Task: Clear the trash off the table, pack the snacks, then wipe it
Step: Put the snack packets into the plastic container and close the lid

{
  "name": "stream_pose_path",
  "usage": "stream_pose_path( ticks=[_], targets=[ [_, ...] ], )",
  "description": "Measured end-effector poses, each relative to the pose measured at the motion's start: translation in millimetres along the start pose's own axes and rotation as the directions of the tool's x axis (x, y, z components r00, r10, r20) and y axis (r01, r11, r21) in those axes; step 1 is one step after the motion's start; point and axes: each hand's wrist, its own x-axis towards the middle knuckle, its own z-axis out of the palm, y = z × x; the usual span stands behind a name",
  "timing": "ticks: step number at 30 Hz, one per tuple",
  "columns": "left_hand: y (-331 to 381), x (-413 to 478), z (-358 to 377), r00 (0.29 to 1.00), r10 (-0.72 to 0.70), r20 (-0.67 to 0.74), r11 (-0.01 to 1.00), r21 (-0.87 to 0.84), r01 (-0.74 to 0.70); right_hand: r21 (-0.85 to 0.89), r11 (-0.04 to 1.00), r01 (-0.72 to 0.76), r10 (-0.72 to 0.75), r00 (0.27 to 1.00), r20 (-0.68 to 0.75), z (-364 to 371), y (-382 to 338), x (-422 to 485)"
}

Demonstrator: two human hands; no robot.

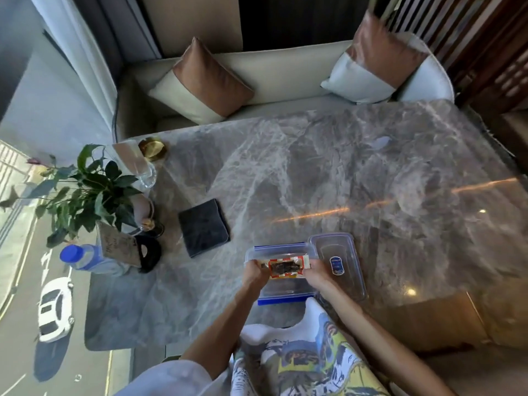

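We've got the snack packet (285, 267) held by both ends: left hand (253, 271) and right hand (315, 271) each have fingers curled round it. It's right over the open clear container (283, 292) near the bench (343, 172) edge. The lid (340, 264) lies just beside it, with the folded dark cloth (204, 227) off to the left.

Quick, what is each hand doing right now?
Left hand: grips the left end of the snack packet.
Right hand: grips its right end.

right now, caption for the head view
Left hand and right hand hold a red-and-white snack packet over a clear blue-clipped plastic container.
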Motion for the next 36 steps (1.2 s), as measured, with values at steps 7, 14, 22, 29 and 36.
stream_pose_path(
  ticks=[7, 14, 22, 29, 36],
  targets=[
    [-4, 6, 12, 0.997, -0.049, 0.060, 0.999, 0.021, 0.048, -0.117, 0.990, -0.072, 0.075, 0.997, 0.023, 2, -4, 6],
    [-7, 3, 14, 0.999, -0.050, 0.017, 0.995, 0.090, 0.048, -0.187, 0.980, -0.061, 0.074, 0.995, 0.062, 5, -7, 8],
    [-3, 0, 12, 0.996, -0.034, 0.077, 0.993, 0.116, 0.025, -0.163, 0.981, -0.107, 0.115, 0.993, 0.040, 8, -8, 5],
    [-4, -1, 10, 0.994, -0.040, 0.102, 0.984, 0.177, 0.021, -0.132, 0.980, -0.146, 0.149, 0.989, 0.013, 10, -9, 0],
    [-7, 1, 8, 0.996, -0.028, 0.084, 0.979, 0.203, 0.010, -0.089, 0.989, -0.119, 0.123, 0.991, 0.048, 6, -11, -4]
  ],
)
